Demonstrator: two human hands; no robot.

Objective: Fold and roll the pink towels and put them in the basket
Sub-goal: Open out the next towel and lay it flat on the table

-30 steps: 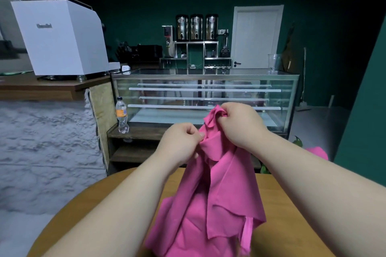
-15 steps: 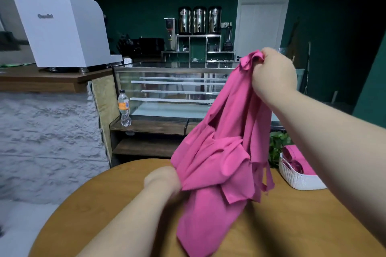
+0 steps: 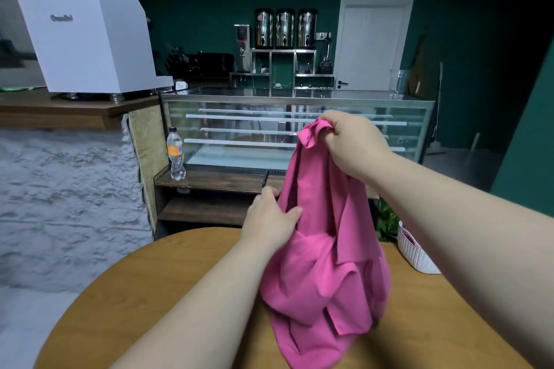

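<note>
Pink towel (image 3: 323, 263) dangles from raised right hand's (image 3: 353, 144) pinching grip; left hand (image 3: 269, 219) clasps its side.

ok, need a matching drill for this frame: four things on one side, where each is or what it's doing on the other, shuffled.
Things
1. pink towel
2. basket
3. water bottle
4. left hand

Place or state
A. standing on the wooden shelf below the glass case
B. on the table, far right
C. hanging from the right hand, which grips its top corner
D. pinching the towel's left edge, midway down

Pairs: 1-C, 2-B, 3-A, 4-D
</note>
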